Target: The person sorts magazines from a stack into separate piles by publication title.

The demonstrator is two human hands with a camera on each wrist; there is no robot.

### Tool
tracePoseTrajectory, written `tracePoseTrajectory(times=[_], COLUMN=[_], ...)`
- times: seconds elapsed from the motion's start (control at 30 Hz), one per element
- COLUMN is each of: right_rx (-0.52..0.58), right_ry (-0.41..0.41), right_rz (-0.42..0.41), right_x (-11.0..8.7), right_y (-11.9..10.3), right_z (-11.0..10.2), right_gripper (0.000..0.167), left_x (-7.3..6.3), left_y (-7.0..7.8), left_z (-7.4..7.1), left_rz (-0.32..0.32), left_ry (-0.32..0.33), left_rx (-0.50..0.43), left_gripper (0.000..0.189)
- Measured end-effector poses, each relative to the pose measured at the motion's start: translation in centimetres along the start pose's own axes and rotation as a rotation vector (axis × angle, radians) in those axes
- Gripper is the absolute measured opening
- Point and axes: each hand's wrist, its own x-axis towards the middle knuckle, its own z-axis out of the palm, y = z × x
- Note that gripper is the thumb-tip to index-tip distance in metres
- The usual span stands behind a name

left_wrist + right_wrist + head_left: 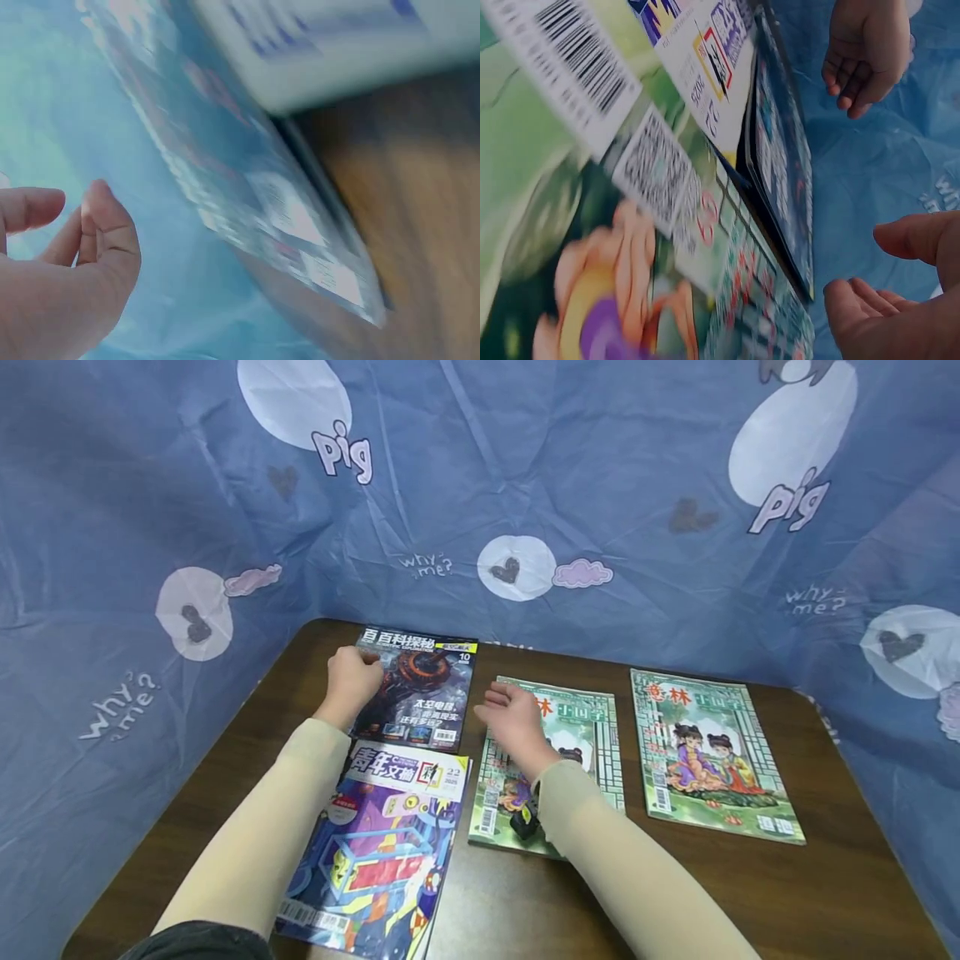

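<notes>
In the head view my left hand (354, 681) hovers by the left edge of a dark magazine (442, 702) with an orange ring on its cover. The left wrist view shows that hand's thumb and loosely bent fingers (109, 225) apart, with nothing between them. My right hand (516, 720) is above the upper left part of a green magazine (600, 743), hiding some of its cover. Its thumb and fingers are apart and hold nothing in the right wrist view. Below the dark magazine lies a colourful purple magazine (382, 852), their edges close together.
A second green magazine (716, 756) with the same cover lies to the right on the brown wooden table (525, 902). Blue printed cloth (420, 510) hangs behind the table and along its sides.
</notes>
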Motion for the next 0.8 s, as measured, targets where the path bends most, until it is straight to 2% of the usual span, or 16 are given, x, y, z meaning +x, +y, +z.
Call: tracePoseTrajectory(times=[0.13,0.3,0.37,0.53,0.8], right_rx=[-0.003,0.002,0.007,0.012,-0.036], right_ry=[-0.006,0.003,0.014,0.058,0.092], right_rz=[-0.011,-0.026,-0.026,-0.022,-0.035], right_x=[-0.7,-1.5,-1.9,-2.9,-5.3], right_y=[0.1,0.5,0.7,1.0,1.9], right_z=[-1.7,-4.1,-5.1,-7.6,-12.2], right_gripper=[0.056,0.055,0.055,0.055,0.059], left_x=[-1.4,-3.7,-4.7,-7.1,-10.7], left_y=[2.0,4.4,5.3,6.9,8.1], left_z=[0.8,2.1,2.6,3.8,4.9], left_rz=[0.038,0.09,0.128,0.221,0.206], left_ry=[-0.008,-0.094,-0.135,-0.187,-0.24], left_rx=[-0.031,-0.094,-0.09,-0.055,-0.188], left_gripper=[0.026,0.028,0.029,0.03,0.025])
